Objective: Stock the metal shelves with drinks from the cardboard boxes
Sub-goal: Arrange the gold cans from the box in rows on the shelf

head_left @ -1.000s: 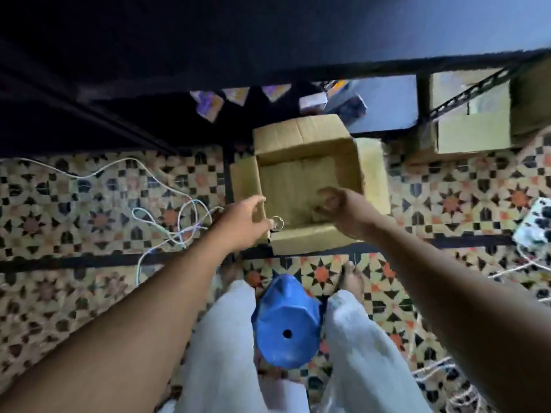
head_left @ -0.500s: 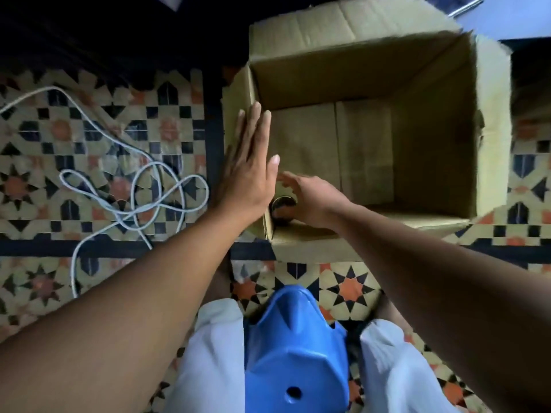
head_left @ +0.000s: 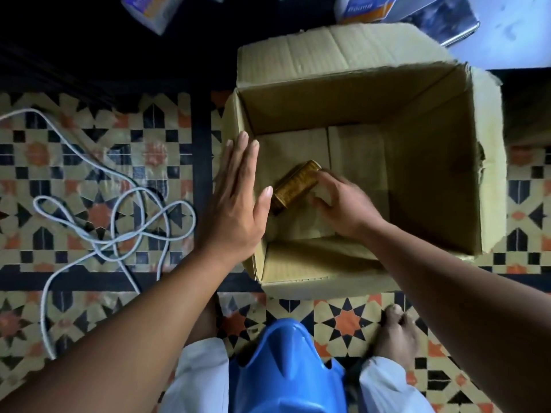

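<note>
- Can (head_left: 296, 184): gold-brown, lying on its side on the bottom of the cardboard box (head_left: 489, 174), towards the near-left corner (nothing else shows in the box).
- Right hand (head_left: 343, 204): reaches into the box, fingers curled round the can's right side.
- Left hand (head_left: 238, 204): flat, fingers straight and together, holds nothing, palm over the box's left wall.
- Box: flaps open, standing on a patterned tile floor (head_left: 343, 320).
- White cable (head_left: 113, 234): looped on the floor left of the box.
- Blue stool (head_left: 286, 368): between the knees.
- Two cartons (head_left: 366, 5): lying beyond the box, in shadow.

Perhaps a storeroom: cardboard box (head_left: 343, 52), product packs (head_left: 365, 7).
</note>
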